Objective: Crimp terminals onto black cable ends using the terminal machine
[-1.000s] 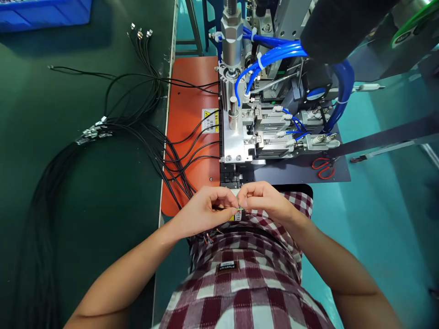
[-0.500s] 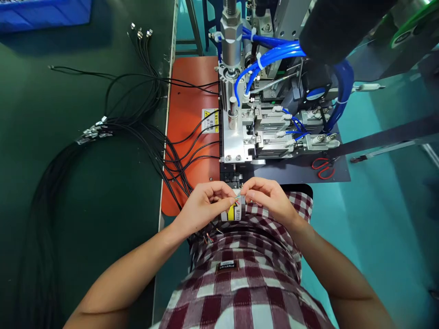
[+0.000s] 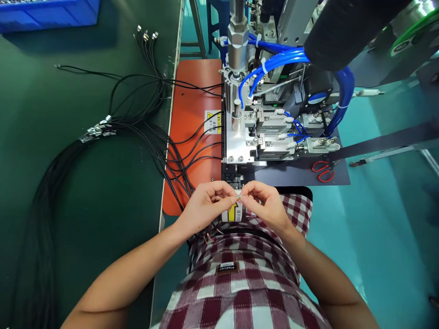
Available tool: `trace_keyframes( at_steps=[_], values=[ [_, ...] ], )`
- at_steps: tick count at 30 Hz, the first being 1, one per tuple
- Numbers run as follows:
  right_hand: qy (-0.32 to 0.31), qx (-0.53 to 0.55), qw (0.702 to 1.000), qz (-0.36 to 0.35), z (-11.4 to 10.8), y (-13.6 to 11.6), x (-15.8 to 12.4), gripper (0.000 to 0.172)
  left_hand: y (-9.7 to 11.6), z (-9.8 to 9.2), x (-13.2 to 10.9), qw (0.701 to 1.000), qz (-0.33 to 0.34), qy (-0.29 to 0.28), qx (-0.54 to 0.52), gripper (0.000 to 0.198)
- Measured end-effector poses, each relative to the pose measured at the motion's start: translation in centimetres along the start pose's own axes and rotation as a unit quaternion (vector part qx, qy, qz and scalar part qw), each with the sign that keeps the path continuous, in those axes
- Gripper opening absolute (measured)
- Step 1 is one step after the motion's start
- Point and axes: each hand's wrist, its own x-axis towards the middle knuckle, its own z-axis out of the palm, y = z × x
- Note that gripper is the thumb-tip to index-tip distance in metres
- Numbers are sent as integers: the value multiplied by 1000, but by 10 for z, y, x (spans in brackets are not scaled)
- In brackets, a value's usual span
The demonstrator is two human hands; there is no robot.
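Thin coloured wires [image 3: 239, 197] show between my two hands, in front of the machine's lower end. My left hand [image 3: 210, 203] is closed in a pinch on them from the left. From the right, the thumb and forefinger of my right hand [image 3: 264, 203] pinch at the same wire ends, close to the left fingertips. Just beneath the fingers is a white label with a yellow arrow [image 3: 233, 212]. Black cables [image 3: 181, 180] run across the orange plate [image 3: 195, 82] toward the machine. More stripped cable ends [image 3: 208, 238] lie by my lap, left of the hands.
The machine [image 3: 240, 132] with metal cylinders and blue air hoses [image 3: 288, 55] stands right ahead. Red-handled scissors [image 3: 323, 171] lie on its dark base at the right. A thick cable bundle [image 3: 51, 183] and a blue bin [image 3: 51, 16] are on the green table at the left.
My right hand's fingertips have come slightly left and down, closer to the left fingertips on the wires. My left hand stays about where it was. The view has shifted slightly.
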Motion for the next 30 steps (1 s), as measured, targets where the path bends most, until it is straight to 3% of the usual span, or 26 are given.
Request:
trace_keyframes(
  at_steps=[13, 19, 26, 30],
  values=[
    [22, 4, 1000, 9, 2, 4, -4, 13, -2, 0, 1, 1000, 0, 13, -7, 31],
    [42, -32, 998, -29, 4, 5, -4, 12, -5, 1, 1, 1000, 13, 11, -7, 27],
    [53, 5, 998, -17, 8, 5, -8, 16, -9, 5, -1, 997, 57, 51, 20, 19],
    [69, -12, 997, -37, 9, 6, -9, 16, -8, 6, -1, 997, 49, 34, 40, 17]
  ],
)
